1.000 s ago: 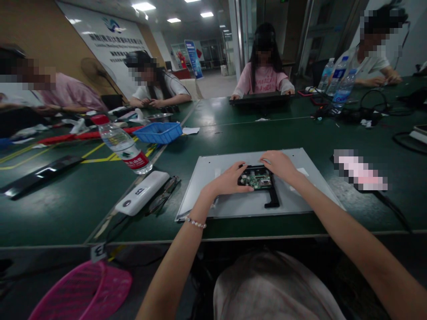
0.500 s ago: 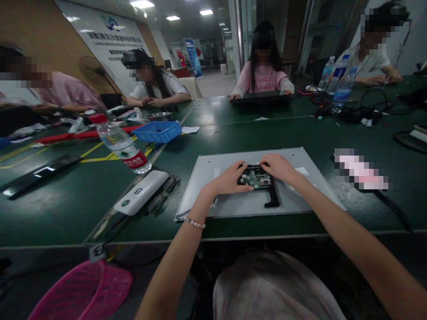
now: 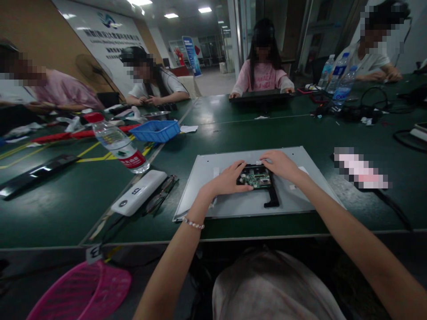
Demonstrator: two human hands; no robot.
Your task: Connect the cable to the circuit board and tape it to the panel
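A green circuit board (image 3: 255, 178) sits in a black plastic frame (image 3: 274, 195) on a large grey metal panel (image 3: 233, 208). My left hand (image 3: 227, 180) spans the board's left side, its thumb along the near edge and its fingers on the far edge. My right hand (image 3: 279, 163) reaches over the frame's far right corner with its fingers bent together. By its fingertips shows a small pale piece (image 3: 259, 162); whether it is pinched is unclear. White stickers (image 3: 292, 187) show on the panel near my right wrist.
Left of the panel lie eyeglasses (image 3: 162, 194), a white power bank (image 3: 139, 193) and a tilted water bottle (image 3: 116, 144). A blue tray (image 3: 156, 131) stands farther back. A phone-like object (image 3: 360, 169) with a cable lies right. Several people sit around the green table (image 3: 230, 129).
My right hand's fingers have shifted slightly at the frame's far edge, and the small pale piece now shows by them. My left hand keeps its place on the board.
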